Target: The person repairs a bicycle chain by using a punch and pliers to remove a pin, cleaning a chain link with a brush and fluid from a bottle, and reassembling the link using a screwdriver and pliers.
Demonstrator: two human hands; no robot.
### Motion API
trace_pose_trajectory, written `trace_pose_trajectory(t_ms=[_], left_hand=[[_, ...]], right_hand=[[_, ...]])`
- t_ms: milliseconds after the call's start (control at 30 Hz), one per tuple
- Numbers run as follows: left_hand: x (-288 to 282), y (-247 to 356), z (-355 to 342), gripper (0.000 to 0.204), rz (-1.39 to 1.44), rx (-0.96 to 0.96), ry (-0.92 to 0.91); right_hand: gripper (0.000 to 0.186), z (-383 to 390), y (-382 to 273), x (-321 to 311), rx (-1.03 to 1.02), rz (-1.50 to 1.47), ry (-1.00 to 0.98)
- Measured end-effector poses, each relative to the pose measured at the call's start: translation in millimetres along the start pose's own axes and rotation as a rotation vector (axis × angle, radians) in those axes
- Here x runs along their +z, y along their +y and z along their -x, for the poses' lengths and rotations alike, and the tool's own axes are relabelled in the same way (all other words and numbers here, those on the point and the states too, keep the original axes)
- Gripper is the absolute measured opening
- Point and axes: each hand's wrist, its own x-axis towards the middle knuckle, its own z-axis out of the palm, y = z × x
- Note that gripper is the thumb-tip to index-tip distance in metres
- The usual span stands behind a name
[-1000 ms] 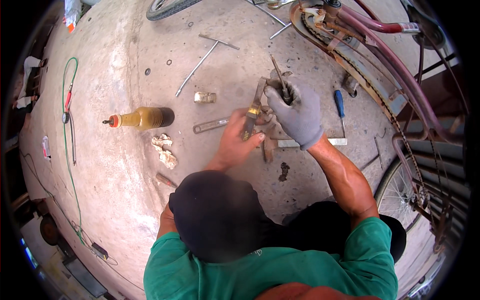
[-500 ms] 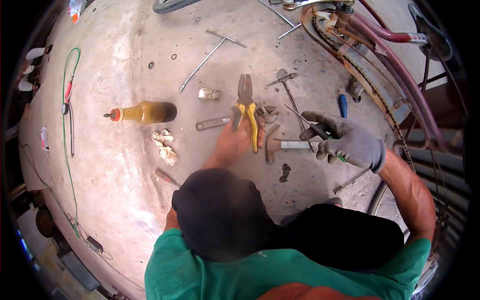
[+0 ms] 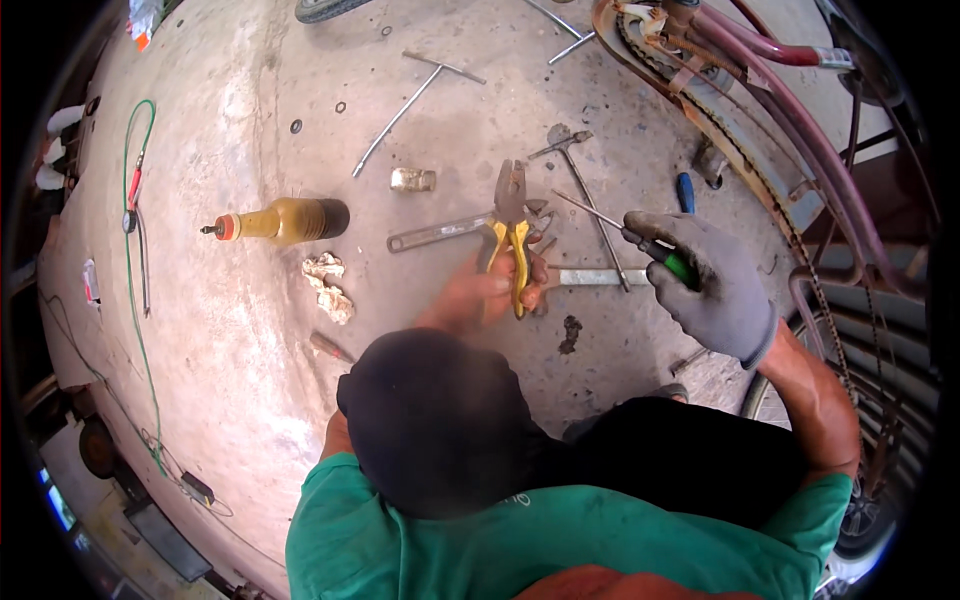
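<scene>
My bare left hand (image 3: 485, 297) is closed round the yellow handles of a pair of pliers (image 3: 511, 200), whose jaws point away from me. Beneath the pliers on the floor lies an adjustable wrench (image 3: 435, 235). Just to the right rests a hammer (image 3: 600, 277), its head hidden behind my left hand. In a grey work glove, my right hand (image 3: 715, 285) grips a screwdriver (image 3: 681, 266) with a green and black handle. Its thin shaft points up and left, above a T-handle wrench (image 3: 592, 200) on the floor.
A rusty bicycle (image 3: 815, 150) with an exposed chain stands on the right. A yellowish bottle (image 3: 290, 220), crumpled paper or cloth (image 3: 328, 290) and a metal cylinder (image 3: 412, 179) lie on the left. Farther off is another T-handle wrench (image 3: 405, 117); a green hose (image 3: 142, 350) runs along the left.
My left hand and the pliers have shifted slightly right and nearer. My right hand has turned and moved a little right, showing more of the screwdriver's green handle. The whole view has shifted slightly.
</scene>
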Motion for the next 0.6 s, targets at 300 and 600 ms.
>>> trace_pose_trajectory(t_ms=[300,600], left_hand=[[-0.4,0.3,3.7,0.082,-0.103,-0.042,-0.017],[-6.2,-4.0,2.4,0.070,-0.024,0.001,-0.139]], right_hand=[[0.045,-8.7,-9.7,-1.3,-0.084,0.169,0.045],[0.045,-6.5,-7.7,0.3,-0.072,0.226,0.015]])
